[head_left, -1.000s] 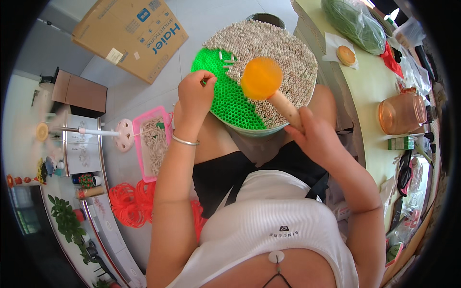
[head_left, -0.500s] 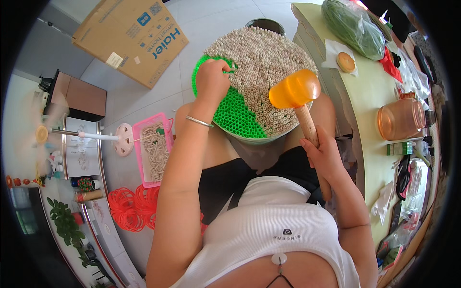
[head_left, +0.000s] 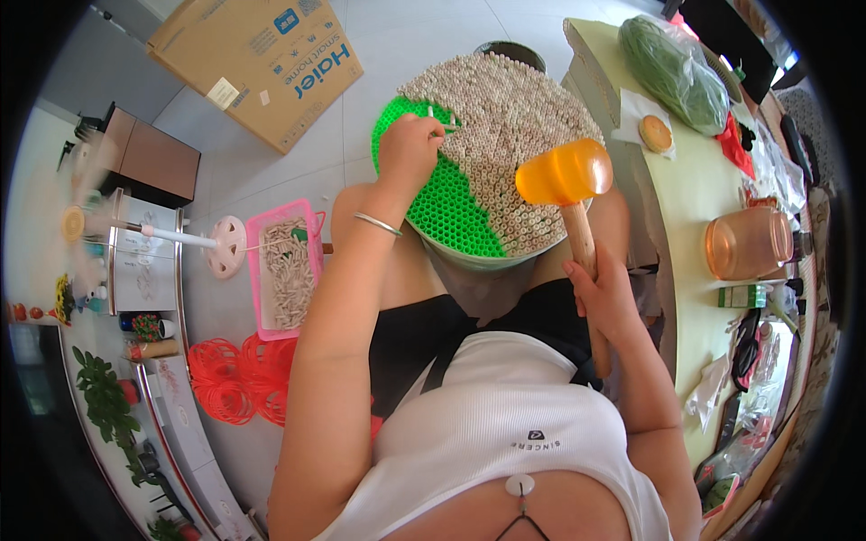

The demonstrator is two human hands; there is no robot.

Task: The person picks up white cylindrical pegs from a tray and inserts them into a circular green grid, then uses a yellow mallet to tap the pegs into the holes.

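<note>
A round green honeycomb tray (head_left: 451,209) of small tubes rests above my lap, largely filled with pale hollow pegs (head_left: 519,108) on its far and right side. At the border between filled and bare green cells, my left hand (head_left: 410,149) has its fingers pinched together, seemingly on a small pale peg. Close by its fingertips, one or two pale pegs (head_left: 431,113) stick up higher than the others. My right hand (head_left: 603,293) is wrapped round the wooden handle of a mallet (head_left: 564,171). The mallet's translucent orange head hangs over the tray's right part.
On the floor at left, a pink basket (head_left: 255,293) holds loose pale pegs, beside a fan (head_left: 224,248) and red coils (head_left: 216,383). A cardboard box (head_left: 262,68) lies far left. The right-hand table (head_left: 663,185) carries a jar (head_left: 747,243), bagged greens (head_left: 672,77) and a round bun (head_left: 656,133).
The whole view has shifted slightly. Pale pegs now show upright beside my left fingertips, where green cells showed before. My right hand keeps its hold on the mallet.
</note>
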